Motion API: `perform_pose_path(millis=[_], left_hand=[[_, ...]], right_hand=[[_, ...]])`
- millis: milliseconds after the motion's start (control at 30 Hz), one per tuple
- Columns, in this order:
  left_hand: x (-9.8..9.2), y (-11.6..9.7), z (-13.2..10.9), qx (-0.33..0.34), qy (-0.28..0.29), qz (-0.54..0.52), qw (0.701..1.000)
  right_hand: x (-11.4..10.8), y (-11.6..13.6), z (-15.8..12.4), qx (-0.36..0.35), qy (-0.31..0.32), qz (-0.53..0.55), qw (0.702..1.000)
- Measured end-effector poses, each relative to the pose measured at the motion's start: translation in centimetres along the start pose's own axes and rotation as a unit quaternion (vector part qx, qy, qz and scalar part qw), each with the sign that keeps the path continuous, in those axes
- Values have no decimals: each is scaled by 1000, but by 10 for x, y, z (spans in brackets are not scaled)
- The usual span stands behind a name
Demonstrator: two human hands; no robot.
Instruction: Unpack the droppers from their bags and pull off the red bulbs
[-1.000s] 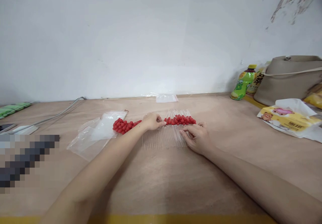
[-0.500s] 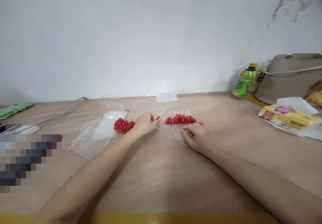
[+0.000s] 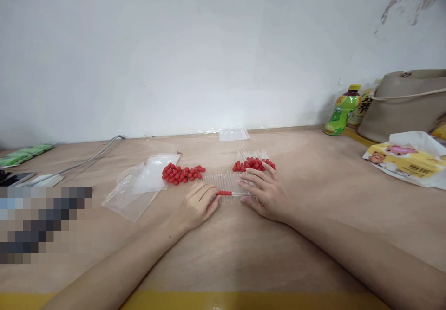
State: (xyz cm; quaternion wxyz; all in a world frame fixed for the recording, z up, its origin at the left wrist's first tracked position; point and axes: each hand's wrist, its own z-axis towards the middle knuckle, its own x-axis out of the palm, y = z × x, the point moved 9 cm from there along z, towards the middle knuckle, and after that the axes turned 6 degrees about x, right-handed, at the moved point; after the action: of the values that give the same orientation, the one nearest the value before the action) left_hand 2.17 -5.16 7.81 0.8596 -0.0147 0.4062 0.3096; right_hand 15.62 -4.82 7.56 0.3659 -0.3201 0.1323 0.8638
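My left hand (image 3: 202,204) pinches a red rubber bulb (image 3: 225,193) between thumb and fingertips. A clear dropper tube (image 3: 239,194) lies in line with that bulb and meets its right end. The tube's other end is in my right hand (image 3: 264,191), between thumb and index finger, with the other fingers spread above. Under and behind both hands lies a row of bare clear tubes (image 3: 223,182). Loose red bulbs (image 3: 179,173) are heaped beyond my left hand. Behind my right fingers rests a bunch of droppers with red bulbs (image 3: 253,164), their clear tubes pointing to the wall.
Clear plastic bags (image 3: 149,175) lie left of the heap, and a small zip bag (image 3: 234,135) is near the wall. A green bottle (image 3: 343,111), a beige bag (image 3: 400,106) and a yellow-and-white packet (image 3: 406,157) are at right. A grey cable (image 3: 92,152) crosses the left side.
My left hand has come back toward me with the red bulb, from beside the dropper bunch. My right hand has shifted slightly and now holds a tube against the bulb.
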Motion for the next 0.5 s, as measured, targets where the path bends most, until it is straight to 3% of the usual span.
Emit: perform_pose_path(millis=[167, 367, 500], left_hand=[[-1, -1, 1, -11, -18, -41, 999], [11, -12, 12, 16, 25, -63, 998], [12, -15, 12, 30, -3, -61, 998]], right_hand=[[3, 1, -1, 2, 5, 17, 1000], [5, 6, 1, -3, 6, 34, 999], [7, 9, 1, -9, 14, 48, 999]])
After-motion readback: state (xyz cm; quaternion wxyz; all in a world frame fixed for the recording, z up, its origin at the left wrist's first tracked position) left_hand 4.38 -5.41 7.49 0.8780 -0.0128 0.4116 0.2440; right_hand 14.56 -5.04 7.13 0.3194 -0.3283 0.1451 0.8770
